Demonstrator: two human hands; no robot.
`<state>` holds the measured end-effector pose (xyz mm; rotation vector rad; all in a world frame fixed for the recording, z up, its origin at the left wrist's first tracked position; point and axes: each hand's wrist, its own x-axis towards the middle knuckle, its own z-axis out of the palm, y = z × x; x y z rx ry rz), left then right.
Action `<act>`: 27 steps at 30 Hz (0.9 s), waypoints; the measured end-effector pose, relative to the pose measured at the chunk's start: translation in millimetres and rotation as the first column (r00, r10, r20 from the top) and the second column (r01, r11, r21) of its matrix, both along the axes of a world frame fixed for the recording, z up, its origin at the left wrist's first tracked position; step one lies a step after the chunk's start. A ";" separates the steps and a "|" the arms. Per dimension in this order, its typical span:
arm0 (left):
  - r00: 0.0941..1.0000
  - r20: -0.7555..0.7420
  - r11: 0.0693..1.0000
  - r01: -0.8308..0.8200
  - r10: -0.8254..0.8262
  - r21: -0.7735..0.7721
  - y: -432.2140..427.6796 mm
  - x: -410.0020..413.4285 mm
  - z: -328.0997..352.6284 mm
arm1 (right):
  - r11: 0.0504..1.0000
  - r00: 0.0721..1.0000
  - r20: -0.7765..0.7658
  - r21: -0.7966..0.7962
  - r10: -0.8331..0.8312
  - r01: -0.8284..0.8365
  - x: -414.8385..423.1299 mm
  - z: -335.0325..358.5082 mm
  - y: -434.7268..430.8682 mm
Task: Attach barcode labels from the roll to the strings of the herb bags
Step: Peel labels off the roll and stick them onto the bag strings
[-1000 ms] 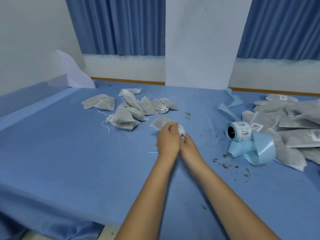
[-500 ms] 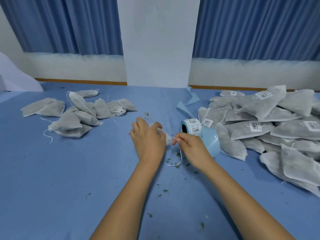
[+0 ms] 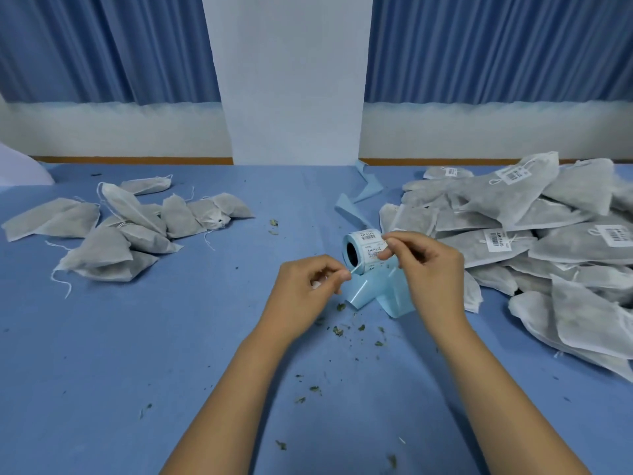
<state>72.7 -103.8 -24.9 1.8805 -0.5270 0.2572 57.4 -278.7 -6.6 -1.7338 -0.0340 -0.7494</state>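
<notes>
The label roll [image 3: 363, 247] lies on its side mid-table, white barcode labels on pale blue backing that curls out in front of it [image 3: 373, 296]. My right hand [image 3: 430, 269] pinches a label at the roll's top with thumb and forefinger. My left hand [image 3: 305, 291] is curled round a herb bag, mostly hidden in the palm, and pinches its thin white string [image 3: 356, 268], which runs toward the roll. Unlabelled grey bags [image 3: 130, 231] lie in a heap at the left. Labelled bags [image 3: 534, 234] are piled at the right.
A blue cloth [image 3: 171, 354] covers the table. Herb crumbs [image 3: 342, 330] are scattered in front of my hands. Strips of blue backing [image 3: 359, 200] lie behind the roll. A white wall panel and blue curtains stand at the far edge.
My right hand rose from the table to the top of the roll and took hold of a label. My left hand moved right, bringing the bag and string up to the roll.
</notes>
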 end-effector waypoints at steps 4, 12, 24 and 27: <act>0.990 0.027 0.970 0.143 -0.141 -0.196 -3.4 -13.3 4.8 | 0.997 0.996 -0.059 0.027 -0.065 0.066 -0.4 -5.6 6.0; 0.952 0.232 0.979 -0.205 0.198 0.006 6.9 1.6 -3.1 | 0.872 0.983 0.017 -0.464 0.181 -0.153 -7.2 -12.3 24.1; 1.000 -0.006 0.989 0.022 -0.023 -0.144 -7.2 -10.9 5.5 | 0.927 0.977 0.208 -0.373 0.044 0.038 -4.4 -11.6 19.5; 0.993 -0.059 0.966 -0.113 0.103 -0.233 -9.1 -14.0 5.3 | 0.964 0.997 0.045 -0.260 0.069 -0.056 -6.4 -10.8 21.7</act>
